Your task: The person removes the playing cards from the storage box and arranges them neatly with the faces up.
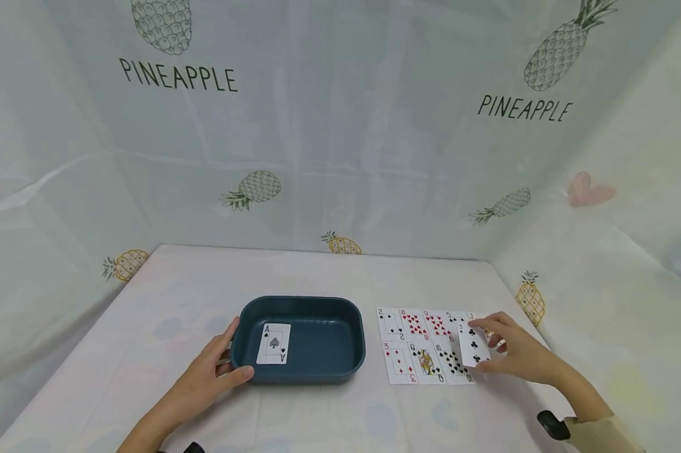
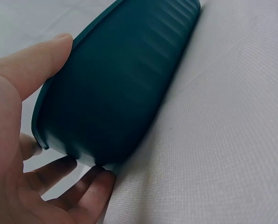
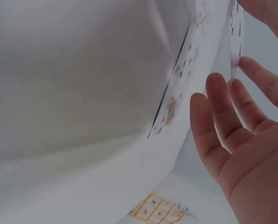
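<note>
In the head view, my left hand [image 1: 209, 372] holds the left end of a dark teal rectangular tray [image 1: 331, 379]. The left wrist view shows my thumb at the rim of the tray [image 2: 106, 88] and fingertips against its end wall. An ace of spades [image 1: 274, 344] lies face up inside, toward the left. At right, my right hand [image 1: 518, 349] pinches a three of clubs [image 1: 471, 347] by its edge, raised and tilted above other face-up cards. Of that card [image 3: 235, 42], only a narrow side shows in the right wrist view.
Two rows of face-up cards lie right of the tray, among them a three of diamonds [image 1: 399, 363] and a queen [image 1: 427, 363]. The held card and right hand cover part of them. A pineapple-print curtain [image 1: 340, 138] hangs behind the pale tabletop [image 1: 312, 421].
</note>
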`<state>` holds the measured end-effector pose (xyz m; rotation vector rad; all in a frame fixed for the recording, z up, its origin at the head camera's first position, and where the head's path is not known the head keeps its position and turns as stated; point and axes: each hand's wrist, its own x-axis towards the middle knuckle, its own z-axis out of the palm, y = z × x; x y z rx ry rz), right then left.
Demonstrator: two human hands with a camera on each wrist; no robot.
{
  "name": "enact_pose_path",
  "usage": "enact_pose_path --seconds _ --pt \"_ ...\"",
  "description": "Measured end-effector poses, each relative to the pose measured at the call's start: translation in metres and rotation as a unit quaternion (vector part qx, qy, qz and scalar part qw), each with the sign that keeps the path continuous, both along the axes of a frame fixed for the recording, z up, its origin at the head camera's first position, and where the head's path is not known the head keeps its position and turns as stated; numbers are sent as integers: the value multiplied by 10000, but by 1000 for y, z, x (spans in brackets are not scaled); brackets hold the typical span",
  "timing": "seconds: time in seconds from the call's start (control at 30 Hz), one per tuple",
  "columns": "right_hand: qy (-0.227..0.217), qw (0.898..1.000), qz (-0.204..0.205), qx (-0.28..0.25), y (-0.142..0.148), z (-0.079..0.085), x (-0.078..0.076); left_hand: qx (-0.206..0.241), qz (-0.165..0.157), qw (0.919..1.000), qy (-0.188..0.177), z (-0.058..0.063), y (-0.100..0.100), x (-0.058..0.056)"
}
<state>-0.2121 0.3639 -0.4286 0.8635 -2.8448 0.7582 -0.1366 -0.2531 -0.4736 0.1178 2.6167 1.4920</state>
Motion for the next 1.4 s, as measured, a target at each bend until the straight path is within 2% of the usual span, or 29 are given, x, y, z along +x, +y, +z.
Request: enact_pose_path --seconds 0.17,0.3,0.57,0.83,1.17,1.4 --pt "-529 9984 -29 173 20 -5 1 92 -11 10000 28 -1 -1 0" --pt "-903 9952 -79 370 24 -7 2 110 -13 9999 53 -1 -1 0" --pt "-1010 9930 -119 598 20 -12 3 101 10 9999 -3 0 0 0" --pt "-1167 9886 -282 905 17 -14 3 188 -76 9997 153 1 -1 1" --pt "-1030 9894 -143 1017 12 -13 4 101 -24 9999 64 0 -2 2" --pt "-1013 9883 -203 1124 11 -14 5 141 -40 9998 100 1 -1 2"
